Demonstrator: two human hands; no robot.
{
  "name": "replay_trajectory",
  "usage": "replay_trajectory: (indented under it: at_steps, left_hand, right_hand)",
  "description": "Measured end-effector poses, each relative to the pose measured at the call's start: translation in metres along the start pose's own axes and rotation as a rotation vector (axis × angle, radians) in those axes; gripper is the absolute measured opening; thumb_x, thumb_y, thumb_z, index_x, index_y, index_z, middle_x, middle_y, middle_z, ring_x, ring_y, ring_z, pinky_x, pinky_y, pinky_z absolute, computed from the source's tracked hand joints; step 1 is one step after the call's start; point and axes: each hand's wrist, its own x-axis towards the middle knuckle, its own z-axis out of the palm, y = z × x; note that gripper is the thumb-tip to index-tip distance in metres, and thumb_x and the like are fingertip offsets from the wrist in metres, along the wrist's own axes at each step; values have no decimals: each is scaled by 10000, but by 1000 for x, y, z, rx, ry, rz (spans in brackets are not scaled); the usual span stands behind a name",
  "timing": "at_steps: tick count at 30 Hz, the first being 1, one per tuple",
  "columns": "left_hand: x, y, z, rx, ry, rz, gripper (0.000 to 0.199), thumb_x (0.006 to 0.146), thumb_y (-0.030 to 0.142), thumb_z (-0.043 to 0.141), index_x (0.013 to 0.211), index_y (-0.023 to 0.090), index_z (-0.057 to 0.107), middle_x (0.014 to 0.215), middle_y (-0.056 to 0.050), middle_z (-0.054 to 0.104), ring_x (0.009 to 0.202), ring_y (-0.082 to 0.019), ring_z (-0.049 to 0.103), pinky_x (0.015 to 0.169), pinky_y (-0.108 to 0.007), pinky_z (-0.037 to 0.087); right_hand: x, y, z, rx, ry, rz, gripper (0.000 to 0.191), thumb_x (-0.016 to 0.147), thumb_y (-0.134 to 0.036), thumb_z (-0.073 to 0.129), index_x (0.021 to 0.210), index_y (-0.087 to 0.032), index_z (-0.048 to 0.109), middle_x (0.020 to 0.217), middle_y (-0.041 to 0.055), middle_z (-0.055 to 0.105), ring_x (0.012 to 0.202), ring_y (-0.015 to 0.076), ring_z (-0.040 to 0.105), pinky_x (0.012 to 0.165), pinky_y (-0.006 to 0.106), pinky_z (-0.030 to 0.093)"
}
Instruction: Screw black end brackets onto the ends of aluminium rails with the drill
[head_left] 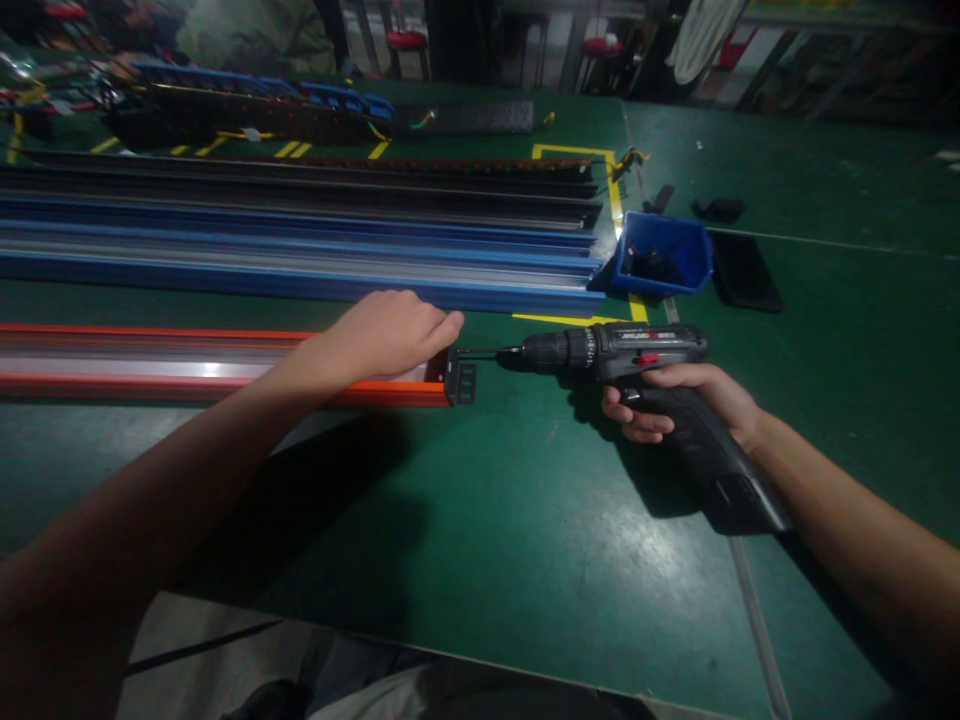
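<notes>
A long orange metal channel lies across the near part of the table. Over its right end, my left hand is closed, with the thumb by a black end bracket; the other fingertips are hidden behind the hand. My right hand is wrapped around the handle of a black cordless drill. The drill points left and lies level, its long bit meeting the bracket's upper part. Whether a screw sits at the bit's tip cannot be made out.
Several blue channels and black channels lie behind the orange one. A blue bin with small dark parts stands at their right end, beside a flat black object. Wires and blue-edged assemblies lie at the back.
</notes>
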Motion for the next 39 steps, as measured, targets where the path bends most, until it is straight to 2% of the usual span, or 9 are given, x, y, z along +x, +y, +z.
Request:
replay_trajectory:
  at_steps: [9, 19, 26, 33, 39]
  left_hand:
    - [0, 1, 0, -29, 5, -21, 500, 1057, 390, 318, 1163, 169, 755, 855, -139, 766, 774, -300, 723, 656, -352, 456]
    - [0, 1, -2, 54, -7, 9, 513, 1067, 371, 286, 1205, 171, 738, 841, -131, 763, 765, -301, 722, 630, -347, 458]
    - [1, 1, -1, -10, 5, -10, 536, 1071, 402, 274, 1174, 180, 751, 841, -137, 771, 741, -292, 717, 644, -350, 458]
    - [0, 1, -2, -2, 1, 4, 528, 1063, 380, 291, 1233, 161, 741, 863, -149, 777, 758, -316, 724, 650, -369, 468]
    - [1, 0, -1, -15, 1, 7, 495, 1060, 371, 325, 1250, 172, 738, 894, -146, 788, 774, -295, 736, 690, -357, 481]
  right_hand:
    - [0, 0, -2, -4, -6, -11, 310, 939, -240, 680, 1119, 12, 707, 946, 142, 704, 622, 88, 614, 665, 235, 562]
    - [0, 0, -2, 12, -13, -2, 311, 940, -241, 673, 1130, 4, 691, 954, 138, 698, 632, 87, 613, 676, 228, 566]
    - [0, 0, -2, 23, 2, 0, 278, 944, -236, 642, 1109, -20, 700, 954, 141, 692, 624, 102, 602, 672, 245, 579]
    - [-1, 0, -2, 24, 7, 4, 283, 938, -237, 664, 1102, -7, 689, 941, 146, 690, 624, 104, 609, 670, 242, 573]
    - [0, 0, -1, 14, 15, -3, 273, 936, -239, 657, 1096, -18, 664, 941, 141, 676, 622, 102, 588, 663, 246, 570]
